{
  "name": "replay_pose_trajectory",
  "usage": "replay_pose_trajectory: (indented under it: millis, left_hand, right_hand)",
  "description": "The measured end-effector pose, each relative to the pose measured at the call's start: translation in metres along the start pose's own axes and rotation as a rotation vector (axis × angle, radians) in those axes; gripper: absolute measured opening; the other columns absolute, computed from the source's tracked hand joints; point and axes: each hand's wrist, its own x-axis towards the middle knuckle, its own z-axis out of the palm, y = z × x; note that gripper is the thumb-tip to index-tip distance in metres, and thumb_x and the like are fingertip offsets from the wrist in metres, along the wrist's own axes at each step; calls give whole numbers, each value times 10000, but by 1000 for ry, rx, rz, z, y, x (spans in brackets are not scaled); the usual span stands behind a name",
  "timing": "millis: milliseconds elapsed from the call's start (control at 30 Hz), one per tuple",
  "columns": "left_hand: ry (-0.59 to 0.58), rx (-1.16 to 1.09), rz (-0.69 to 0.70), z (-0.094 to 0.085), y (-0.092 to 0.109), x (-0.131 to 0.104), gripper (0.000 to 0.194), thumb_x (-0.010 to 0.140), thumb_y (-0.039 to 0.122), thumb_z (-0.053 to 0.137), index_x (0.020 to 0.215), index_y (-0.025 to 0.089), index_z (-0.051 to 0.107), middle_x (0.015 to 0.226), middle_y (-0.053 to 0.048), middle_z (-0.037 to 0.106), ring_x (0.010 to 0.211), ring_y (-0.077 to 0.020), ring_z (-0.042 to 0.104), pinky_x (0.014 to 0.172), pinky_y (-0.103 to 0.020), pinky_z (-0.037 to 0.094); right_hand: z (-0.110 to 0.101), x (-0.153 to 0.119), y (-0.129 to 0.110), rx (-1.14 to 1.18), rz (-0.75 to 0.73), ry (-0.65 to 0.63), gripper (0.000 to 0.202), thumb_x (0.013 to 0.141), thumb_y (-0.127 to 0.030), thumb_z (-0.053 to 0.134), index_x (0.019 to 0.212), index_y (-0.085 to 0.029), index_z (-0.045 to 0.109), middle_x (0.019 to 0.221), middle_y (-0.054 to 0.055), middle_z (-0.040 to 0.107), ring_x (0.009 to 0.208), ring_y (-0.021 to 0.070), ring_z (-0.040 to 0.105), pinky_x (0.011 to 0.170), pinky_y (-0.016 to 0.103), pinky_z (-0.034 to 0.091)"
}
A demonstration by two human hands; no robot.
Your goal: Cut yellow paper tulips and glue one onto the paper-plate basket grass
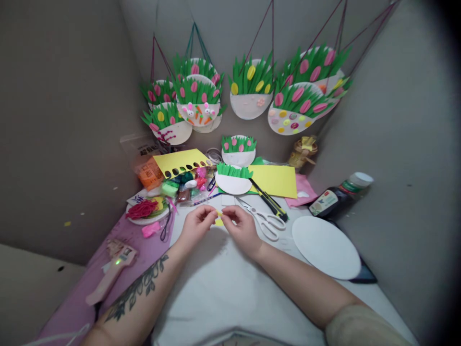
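My left hand (199,222) and my right hand (240,226) meet over the middle of the white table, fingertips almost touching. Both pinch a small piece of yellow paper (219,214) between thumb and fingers. Below it, another bit of yellow paper (219,222) shows between the hands. Just right of my right hand lie white-handled scissors (267,222). Beyond the fingers rests a paper-plate basket (234,183) with green paper grass.
A glue gun (114,271) with a green light lies at left. Further back are yellow sheets (275,180), a black-and-yellow cutter (270,201) and bagged craft bits. At right are a white oval plate (326,247) and a dark bottle (338,196). Finished plate baskets (251,105) hang on the wall.
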Motion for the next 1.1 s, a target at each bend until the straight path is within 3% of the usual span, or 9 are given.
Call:
replay_pose_trajectory:
  millis: [67, 200, 533, 833, 1100]
  left_hand:
    - [-20, 1, 7, 0, 1, -1, 228, 776, 368, 575, 782, 144, 615, 640, 2, 578, 575, -96, 519, 518, -193, 399]
    - [-60, -52, -7, -1, 1, 1, 254, 777, 391, 574, 778, 142, 623, 665, -15, 602, 602, -111, 544, 525, -204, 419]
    - [-188, -320, -157, -2, -14, 8, 267, 762, 404, 609, 708, 143, 603, 621, 8, 586, 510, -69, 471, 471, -185, 344]
    - [-215, -374, -233, -3, -9, 8, 297, 727, 427, 635, 683, 139, 579, 605, 11, 562, 507, -69, 452, 466, -186, 312]
    - [-266, -438, -296, -3, -6, 7, 308, 715, 424, 648, 655, 134, 564, 595, 19, 534, 495, -54, 433, 446, -177, 285]
  right_hand:
    - [-1, 3, -2, 17, 52, -20, 68, 807, -217, 576, 825, -190, 636, 767, 30, 637, 692, 135, 587, 618, 247, 471]
    - [-7, 8, -4, -20, 14, -56, 88, 814, -199, 567, 798, -201, 654, 756, 22, 630, 713, 139, 574, 649, 256, 458]
    - [-11, 11, -6, -117, -78, -147, 121, 836, -163, 519, 818, -203, 632, 778, 28, 603, 774, 153, 562, 715, 281, 445]
    - [-11, 11, -10, -90, -6, -162, 104, 820, -176, 550, 792, -204, 645, 766, 21, 615, 740, 146, 556, 686, 269, 437]
    - [-13, 16, -14, -1, 145, -184, 59, 759, -199, 607, 714, -177, 637, 714, 15, 616, 671, 130, 553, 612, 244, 439]
